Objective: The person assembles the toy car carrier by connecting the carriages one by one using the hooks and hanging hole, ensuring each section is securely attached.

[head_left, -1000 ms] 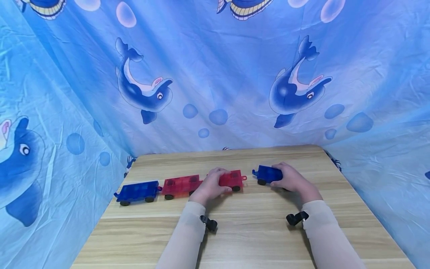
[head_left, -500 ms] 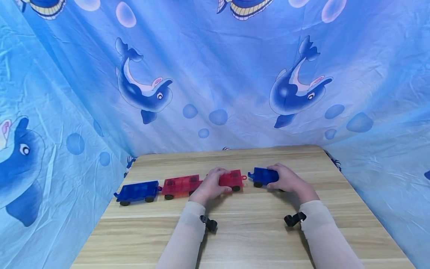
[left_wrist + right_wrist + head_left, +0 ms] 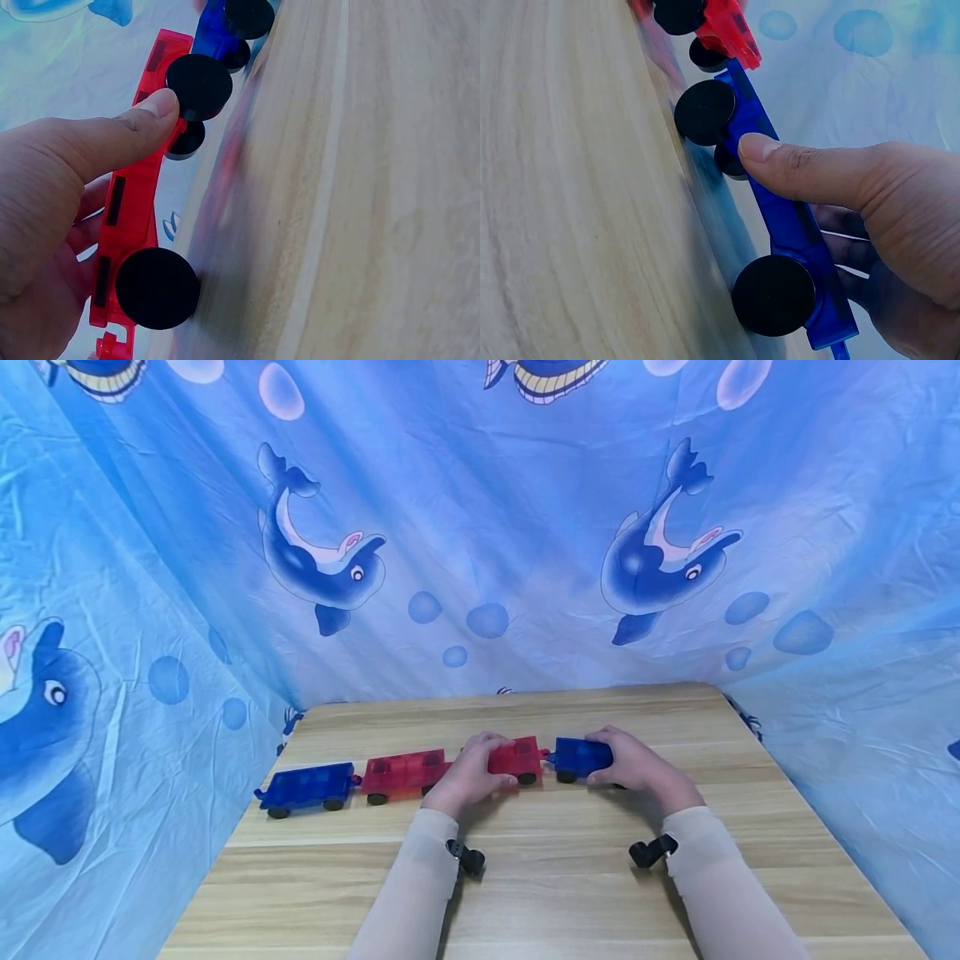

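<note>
My left hand [image 3: 472, 772] grips a translucent red toy train car [image 3: 517, 758], thumb on its near side by a black wheel [image 3: 199, 86] in the left wrist view. Just to its right, my right hand [image 3: 633, 764] holds a blue toy train car [image 3: 576, 756] across its sides, its thumb below the upper edge in the right wrist view. The blue car's hook meets the red car's end loop [image 3: 545, 754]; whether it is latched I cannot tell. Left of my left hand stand another red car [image 3: 405, 772] and a blue car [image 3: 311, 787], joined end to end.
The cars stand in a row on a wood-grain table [image 3: 555, 877]. Behind and on both sides hangs a blue curtain [image 3: 465, 527] printed with dolphins and bubbles. Small black cameras are strapped at both wrists.
My right hand has moved left with the blue car, closing the gap to the red car's loop. My left hand stays on the red car, nearly still.
</note>
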Tool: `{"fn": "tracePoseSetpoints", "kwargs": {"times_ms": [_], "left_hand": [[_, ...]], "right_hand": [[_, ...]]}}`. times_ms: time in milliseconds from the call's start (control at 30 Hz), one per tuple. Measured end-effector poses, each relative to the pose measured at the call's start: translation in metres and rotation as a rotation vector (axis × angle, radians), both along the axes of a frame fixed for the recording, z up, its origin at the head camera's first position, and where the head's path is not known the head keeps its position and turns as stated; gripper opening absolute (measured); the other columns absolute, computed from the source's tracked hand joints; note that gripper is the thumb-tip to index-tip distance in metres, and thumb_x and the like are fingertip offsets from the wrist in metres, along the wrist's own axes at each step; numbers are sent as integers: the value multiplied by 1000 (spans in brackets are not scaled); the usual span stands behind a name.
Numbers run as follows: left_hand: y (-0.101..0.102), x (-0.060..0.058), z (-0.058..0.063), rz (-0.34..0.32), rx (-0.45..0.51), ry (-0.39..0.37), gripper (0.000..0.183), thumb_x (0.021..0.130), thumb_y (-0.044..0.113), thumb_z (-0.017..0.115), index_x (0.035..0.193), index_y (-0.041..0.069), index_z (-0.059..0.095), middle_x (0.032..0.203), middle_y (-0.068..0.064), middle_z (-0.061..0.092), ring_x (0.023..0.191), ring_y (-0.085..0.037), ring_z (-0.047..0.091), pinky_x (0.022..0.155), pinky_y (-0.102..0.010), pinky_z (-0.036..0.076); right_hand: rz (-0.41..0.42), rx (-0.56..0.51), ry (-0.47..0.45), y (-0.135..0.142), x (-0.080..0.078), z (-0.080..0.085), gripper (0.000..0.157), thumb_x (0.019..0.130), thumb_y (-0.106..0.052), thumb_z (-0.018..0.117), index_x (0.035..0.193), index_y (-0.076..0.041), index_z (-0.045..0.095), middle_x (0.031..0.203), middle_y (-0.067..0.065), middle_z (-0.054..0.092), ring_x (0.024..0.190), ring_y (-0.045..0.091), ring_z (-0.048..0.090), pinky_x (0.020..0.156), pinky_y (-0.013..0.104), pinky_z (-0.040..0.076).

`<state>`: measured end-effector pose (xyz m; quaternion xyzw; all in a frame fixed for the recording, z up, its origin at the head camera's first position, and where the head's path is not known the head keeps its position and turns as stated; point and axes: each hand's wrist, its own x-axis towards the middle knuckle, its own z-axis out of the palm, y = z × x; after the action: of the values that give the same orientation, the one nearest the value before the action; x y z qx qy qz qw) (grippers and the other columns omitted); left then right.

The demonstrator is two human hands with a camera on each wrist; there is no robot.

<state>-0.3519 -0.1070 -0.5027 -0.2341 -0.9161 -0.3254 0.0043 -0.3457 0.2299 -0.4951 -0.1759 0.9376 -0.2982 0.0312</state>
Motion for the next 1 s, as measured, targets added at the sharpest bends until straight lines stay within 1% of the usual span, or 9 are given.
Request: {"fn": "tracePoseSetpoints", "kwargs": {"times_ms": [267,567,1000], "left_hand": [[0,-1,0,0,-7,12,66,87,33,88,147,25,61,151,-1,51,143,-27,44,114,-50,44],[0,-1,-1,1,-14,11,66,88,33,88,148,26,61,151,0,51,142,-27,44,114,-50,44],[1,1,0,11,-17,7,65,89,31,87,149,24,60,150,0,51,143,-26,44,114,-49,43]], "right_hand": [[8,3,-12,-7,2,1,82,84,-30,91,152,-5,53,142,17,56,127,40,57,105,63,48],[9,6,-8,-6,1,1,82,83,-32,92,151,-6,54,144,17,56,129,42,56,105,65,46],[10,2,-19,-6,2,2,82,83,-33,92,151,-7,55,144,17,55,130,42,55,106,65,46]]}}
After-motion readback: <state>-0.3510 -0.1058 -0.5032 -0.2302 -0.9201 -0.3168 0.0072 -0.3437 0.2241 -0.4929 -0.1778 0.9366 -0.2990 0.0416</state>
